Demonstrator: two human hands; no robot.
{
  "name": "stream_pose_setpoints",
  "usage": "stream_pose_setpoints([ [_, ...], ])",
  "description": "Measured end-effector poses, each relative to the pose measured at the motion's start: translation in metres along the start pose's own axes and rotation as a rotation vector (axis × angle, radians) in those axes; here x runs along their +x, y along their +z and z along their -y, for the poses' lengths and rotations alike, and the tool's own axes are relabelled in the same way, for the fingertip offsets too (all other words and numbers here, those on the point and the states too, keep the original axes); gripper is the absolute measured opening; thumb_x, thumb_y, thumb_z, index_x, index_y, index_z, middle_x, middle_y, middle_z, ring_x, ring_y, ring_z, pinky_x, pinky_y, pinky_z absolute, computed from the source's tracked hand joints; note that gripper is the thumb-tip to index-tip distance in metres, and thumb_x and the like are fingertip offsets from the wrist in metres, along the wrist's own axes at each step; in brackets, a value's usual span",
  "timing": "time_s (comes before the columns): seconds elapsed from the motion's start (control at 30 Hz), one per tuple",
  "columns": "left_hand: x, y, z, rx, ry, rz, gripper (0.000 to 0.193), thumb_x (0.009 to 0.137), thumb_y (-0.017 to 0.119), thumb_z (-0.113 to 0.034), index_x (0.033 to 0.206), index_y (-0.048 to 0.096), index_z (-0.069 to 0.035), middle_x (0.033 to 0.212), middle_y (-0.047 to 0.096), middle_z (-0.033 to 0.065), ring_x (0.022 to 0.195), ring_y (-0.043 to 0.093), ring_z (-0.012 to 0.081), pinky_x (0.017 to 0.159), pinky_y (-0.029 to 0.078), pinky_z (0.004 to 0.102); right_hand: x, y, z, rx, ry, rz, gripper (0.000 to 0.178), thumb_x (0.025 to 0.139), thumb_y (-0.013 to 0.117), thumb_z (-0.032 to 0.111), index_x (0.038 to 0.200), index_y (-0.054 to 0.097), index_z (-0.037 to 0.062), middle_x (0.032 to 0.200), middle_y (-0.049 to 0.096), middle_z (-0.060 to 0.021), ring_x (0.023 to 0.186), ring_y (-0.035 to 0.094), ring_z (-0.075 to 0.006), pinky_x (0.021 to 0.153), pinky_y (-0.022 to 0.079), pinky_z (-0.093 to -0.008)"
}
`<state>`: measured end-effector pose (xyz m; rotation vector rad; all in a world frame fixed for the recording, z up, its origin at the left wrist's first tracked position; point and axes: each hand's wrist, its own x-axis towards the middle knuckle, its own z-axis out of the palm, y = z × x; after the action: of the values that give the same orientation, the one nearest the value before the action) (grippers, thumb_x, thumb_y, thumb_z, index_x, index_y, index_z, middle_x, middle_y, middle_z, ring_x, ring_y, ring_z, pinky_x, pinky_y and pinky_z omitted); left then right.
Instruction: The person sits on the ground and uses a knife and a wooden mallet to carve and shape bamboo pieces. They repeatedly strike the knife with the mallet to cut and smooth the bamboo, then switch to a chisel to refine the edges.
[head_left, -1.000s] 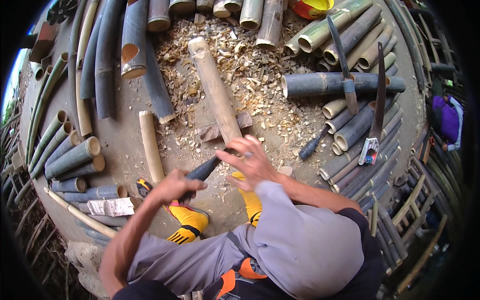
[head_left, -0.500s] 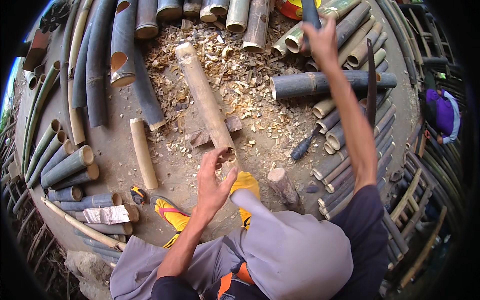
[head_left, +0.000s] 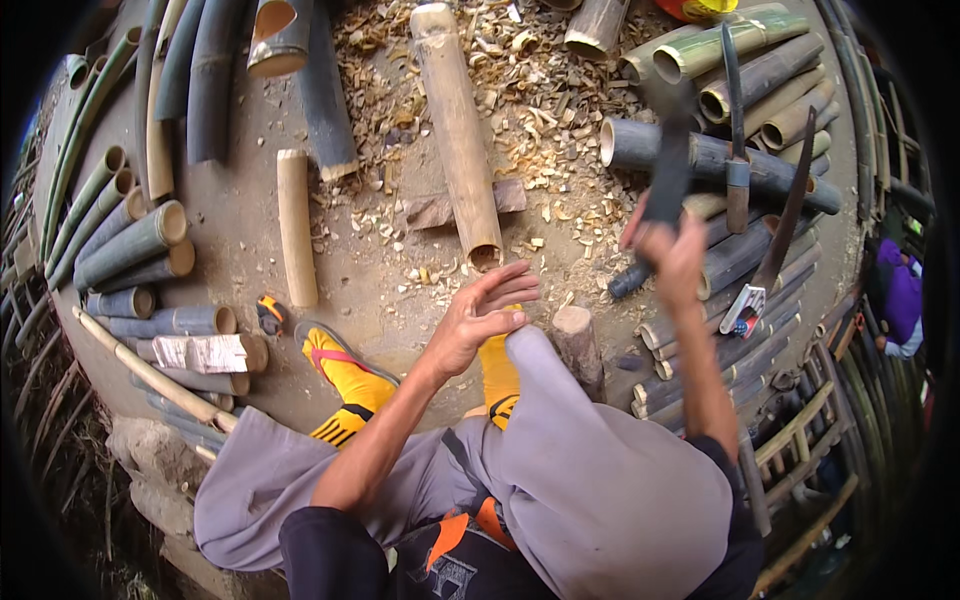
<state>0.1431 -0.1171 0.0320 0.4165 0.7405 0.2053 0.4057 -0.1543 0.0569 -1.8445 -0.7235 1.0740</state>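
A pale, scraped bamboo tube (head_left: 455, 130) points away from me, its near part resting across a wood block (head_left: 430, 211). Its open, hollow end faces me. Just below that end is my left hand (head_left: 470, 320), open, fingers stretched out and holding nothing; whether the fingertips touch the tube I cannot tell. My right hand (head_left: 675, 260) is raised at the right, closed on a dark broad-bladed tool (head_left: 668, 170) that points away and is smeared by motion. Beyond it, a curved-blade knife (head_left: 735, 130) and a handsaw (head_left: 785, 225) lie on the bamboo pieces.
Bamboo chips (head_left: 540, 130) cover the ground ahead. Dark bamboo tubes (head_left: 700, 155) are stacked at right, more tubes (head_left: 140, 245) at left. A short pale bamboo piece (head_left: 294, 230), a tape measure (head_left: 270, 315) and an upright wooden stump (head_left: 578, 345) stand or lie near my feet. Another person (head_left: 900, 290) is far right.
My right hand has come down and nearer with the dark tool. My left hand has straightened its fingers at the tube's near end. The whole view has shifted.
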Motion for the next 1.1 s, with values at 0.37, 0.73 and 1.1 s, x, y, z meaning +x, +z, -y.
stream_pose_setpoints([
  [0.37, 0.053, 0.006, 0.038, 0.562, -0.257, -0.224, 0.032, 0.090, 0.061, -0.026, 0.093, 0.063, 0.005, 0.081, 0.066, 0.0095, 0.077, 0.065, 0.0217, 0.067, 0.053, 0.0333, -0.120, 0.061, -0.085, -0.621, -0.029, 0.105, 0.029, 0.067, 0.068, 0.012, 0.091, 0.055, 0.0041, 0.078, 0.060, -0.0177, 0.070, 0.061, -0.0395, 0.061, 0.048, -0.0459],
  [0.73, 0.069, 0.017, 0.056, -0.724, 0.130, -0.216, 0.031, 0.092, 0.057, -0.012, 0.119, 0.052, 0.002, 0.125, 0.053, 0.0186, 0.111, 0.057, 0.0257, 0.091, 0.054, 0.0346, 0.022, 0.026, -0.001, -1.302, -0.686, 0.555, 0.020, 0.066, 0.067, 0.010, 0.085, 0.060, 0.0092, 0.072, 0.061, -0.0041, 0.068, 0.061, -0.0225, 0.059, 0.046, -0.0363],
  [1.1, 0.067, 0.016, 0.034, -0.065, -0.261, -0.349, 0.024, 0.088, 0.057, -0.015, 0.085, 0.065, 0.008, 0.081, 0.065, 0.0146, 0.076, 0.067, 0.0204, 0.063, 0.057, 0.0271, -0.085, 0.033, -0.055, -0.760, 0.091, 0.191, 0.026, 0.064, 0.068, 0.014, 0.087, 0.058, 0.0080, 0.073, 0.059, -0.0155, 0.068, 0.060, -0.0354, 0.063, 0.045, -0.0463],
])
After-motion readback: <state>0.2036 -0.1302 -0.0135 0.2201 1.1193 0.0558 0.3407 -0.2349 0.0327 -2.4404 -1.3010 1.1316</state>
